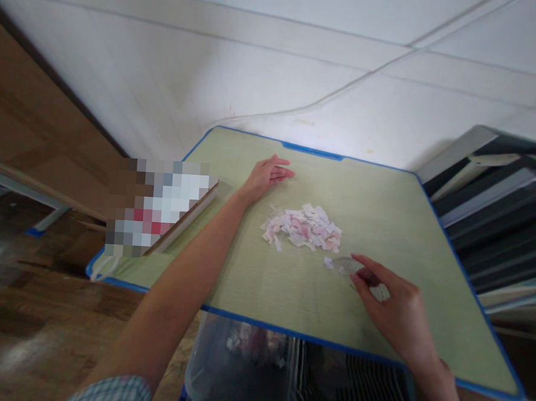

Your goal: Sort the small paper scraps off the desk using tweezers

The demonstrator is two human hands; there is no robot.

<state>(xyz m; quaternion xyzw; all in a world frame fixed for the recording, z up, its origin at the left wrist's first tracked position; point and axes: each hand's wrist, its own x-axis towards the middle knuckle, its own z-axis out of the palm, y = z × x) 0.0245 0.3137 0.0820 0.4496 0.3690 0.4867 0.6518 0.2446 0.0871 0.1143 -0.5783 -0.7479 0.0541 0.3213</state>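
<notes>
A loose heap of small white and pink paper scraps (302,227) lies on the pale green tabletop (281,286). Beyond its left end, my left hand (268,177) rests on its edge, fingers stretched out and holding nothing. Near the heap's right front side, my right hand (393,302) pinches a thin, see-through rounded piece (344,266) between thumb and fingers. Part of that piece is hidden by the fingers, and its exact kind is unclear. A single white scrap (328,263) shows at its left tip.
A box with a blurred top (187,220) lies on the table's left side. Below the front edge stand a clear plastic bin (212,366) with scraps inside and a black ridged object (348,381). Dark panels (512,209) lean at the right. A white wall (257,73) borders the back.
</notes>
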